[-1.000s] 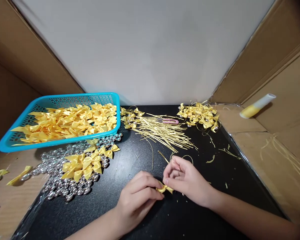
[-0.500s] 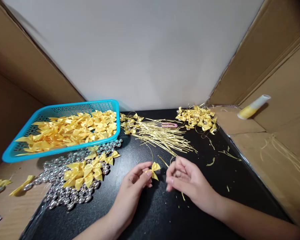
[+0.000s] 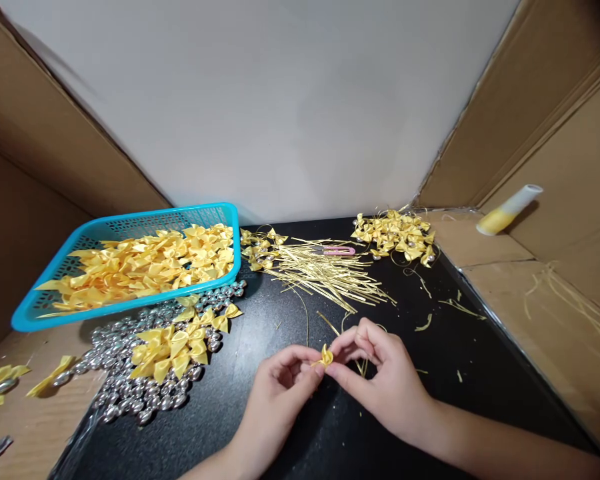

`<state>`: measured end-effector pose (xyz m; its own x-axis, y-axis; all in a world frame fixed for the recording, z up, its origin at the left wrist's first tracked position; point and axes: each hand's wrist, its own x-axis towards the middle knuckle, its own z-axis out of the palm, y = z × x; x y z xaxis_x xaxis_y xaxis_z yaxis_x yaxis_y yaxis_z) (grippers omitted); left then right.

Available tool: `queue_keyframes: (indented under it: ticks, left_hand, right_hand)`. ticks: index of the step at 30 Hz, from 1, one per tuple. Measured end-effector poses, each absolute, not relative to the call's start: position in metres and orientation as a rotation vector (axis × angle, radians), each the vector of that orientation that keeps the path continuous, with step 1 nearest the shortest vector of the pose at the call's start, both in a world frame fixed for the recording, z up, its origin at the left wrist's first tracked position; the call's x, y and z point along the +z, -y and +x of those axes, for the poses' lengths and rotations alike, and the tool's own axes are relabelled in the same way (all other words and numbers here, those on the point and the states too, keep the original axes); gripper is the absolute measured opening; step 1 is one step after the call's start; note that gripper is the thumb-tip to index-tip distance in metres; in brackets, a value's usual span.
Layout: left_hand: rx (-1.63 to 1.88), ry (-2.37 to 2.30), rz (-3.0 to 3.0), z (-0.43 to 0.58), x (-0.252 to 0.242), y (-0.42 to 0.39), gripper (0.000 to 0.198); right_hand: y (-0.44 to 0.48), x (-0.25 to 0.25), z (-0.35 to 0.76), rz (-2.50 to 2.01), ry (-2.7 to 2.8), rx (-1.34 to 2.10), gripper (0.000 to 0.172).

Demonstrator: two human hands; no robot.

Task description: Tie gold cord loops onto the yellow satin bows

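Observation:
A small yellow ribbon bow (image 3: 326, 356) is pinched between both hands, low in the middle of the view. My left hand (image 3: 287, 387) grips it from the left with thumb and forefinger. From the right, my right hand (image 3: 370, 363) closes thumb and fingertips on the bow's other side. A thin gold cord (image 3: 306, 317) runs up from beside the left fingers, and other gold strands show by the right palm. Just beyond the hands lies a heap of gold strips (image 3: 330, 277), with pink-handled thread snips (image 3: 337, 251) on top.
At left a blue plastic basket (image 3: 125, 310) holds many yellow bows. Silver beads (image 3: 145, 400) with bows on them lie beside it. Finished-looking bows with beads and cord (image 3: 397, 233) are piled back right. A yellow-white tube (image 3: 509, 211) stands near the cardboard wall (image 3: 570, 153).
My right hand has moved left to meet the left hand and now pinches the bow too. My left hand has shifted slightly right and down, and the bow has turned.

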<state>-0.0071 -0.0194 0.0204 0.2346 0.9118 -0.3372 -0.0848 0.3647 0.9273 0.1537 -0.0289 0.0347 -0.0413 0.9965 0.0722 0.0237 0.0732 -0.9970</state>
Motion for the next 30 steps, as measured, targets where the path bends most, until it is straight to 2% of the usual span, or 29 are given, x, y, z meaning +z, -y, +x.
queue_keyframes:
  ticks: [7, 11, 15, 20, 30]
  left_hand:
    - [0.814, -1.128, 1.064, -0.007, 0.015, 0.024, 0.022]
    - [0.860, -1.152, 1.348, -0.010, 0.020, 0.026, 0.016]
    - [0.830, -1.178, 1.527, -0.010, 0.025, 0.024, 0.019]
    - [0.688, -1.195, 1.471, -0.010, 0.024, 0.019, 0.027]
    - [0.644, -1.146, 1.196, -0.010, 0.026, 0.012, 0.023]
  right_hand:
    - [0.031, 0.030, 0.155, -1.282, 1.391, 1.075, 0.041]
    - [0.029, 0.034, 0.156, -1.277, 1.421, 1.105, 0.044]
    - [0.026, 0.038, 0.157, -1.327, 1.466, 1.135, 0.044]
    - [0.026, 0.037, 0.159, -1.353, 1.553, 1.075, 0.038]
    - [0.021, 0.043, 0.162, -1.336, 1.599, 1.151, 0.029]
